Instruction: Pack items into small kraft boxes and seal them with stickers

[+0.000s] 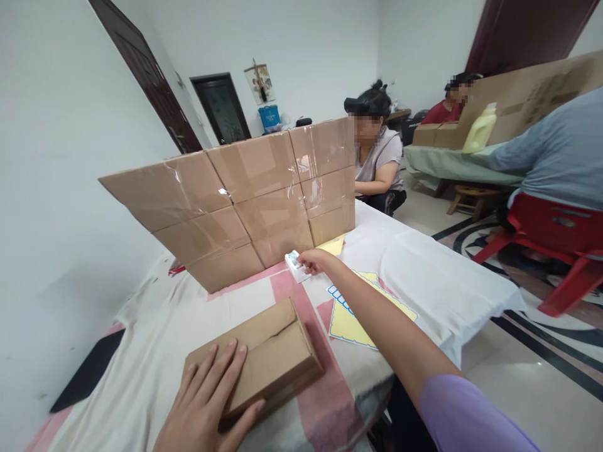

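Note:
My left hand lies spread over the near left end of a closed brown cardboard box, fingers apart on its lid and thumb along the near side. Farther off, my right hand reaches out to a small white box at the foot of the cardboard partition. Its fingers are curled at the white box's right side; whether they grip anything is hidden. Under my right forearm lies a yellow sheet with a blue scalloped edge, partly covered by the arm.
Another yellow sheet lies by the partition's base. A person in a grey top crouches beyond the table. Right of it stand a red chair with a seated person and a second table holding a yellow bottle. A dark flat panel is at left.

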The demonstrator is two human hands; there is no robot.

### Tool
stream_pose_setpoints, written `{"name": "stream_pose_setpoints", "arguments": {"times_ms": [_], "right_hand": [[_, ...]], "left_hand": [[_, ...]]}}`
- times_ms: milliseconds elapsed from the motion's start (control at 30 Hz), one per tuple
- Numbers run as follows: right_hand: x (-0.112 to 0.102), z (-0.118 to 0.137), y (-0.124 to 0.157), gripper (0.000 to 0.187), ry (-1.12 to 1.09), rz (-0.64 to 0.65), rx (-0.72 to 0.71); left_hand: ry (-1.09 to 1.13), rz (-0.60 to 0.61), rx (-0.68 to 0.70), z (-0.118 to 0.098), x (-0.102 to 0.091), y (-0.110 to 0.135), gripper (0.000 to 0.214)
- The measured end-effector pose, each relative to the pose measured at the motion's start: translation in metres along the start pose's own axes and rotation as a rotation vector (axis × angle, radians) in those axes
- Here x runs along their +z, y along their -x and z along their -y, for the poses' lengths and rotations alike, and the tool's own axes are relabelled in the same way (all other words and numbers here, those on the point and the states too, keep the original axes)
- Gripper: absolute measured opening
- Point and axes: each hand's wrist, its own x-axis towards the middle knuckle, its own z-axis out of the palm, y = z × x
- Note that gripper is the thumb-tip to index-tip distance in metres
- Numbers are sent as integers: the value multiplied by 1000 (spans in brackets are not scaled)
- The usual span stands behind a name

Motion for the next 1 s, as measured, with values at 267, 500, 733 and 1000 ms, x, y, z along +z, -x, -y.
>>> {"name": "stream_pose_setpoints", "arguments": {"times_ms": [267, 500, 733, 1000], "right_hand": [[2, 0, 5, 34, -122, -7, -21], [2, -14, 10, 29, -207, 5, -90], [11, -23, 11, 31, -197, -69, -185], [15, -35, 13, 33, -12, -153, -104]], "left_hand": [[51, 24, -43, -1, 3, 3, 81], [24, 38, -26, 0, 1, 4, 79], [37, 25, -37, -1, 2, 3, 80], [-7, 66, 10, 13, 10, 10, 91]]}}
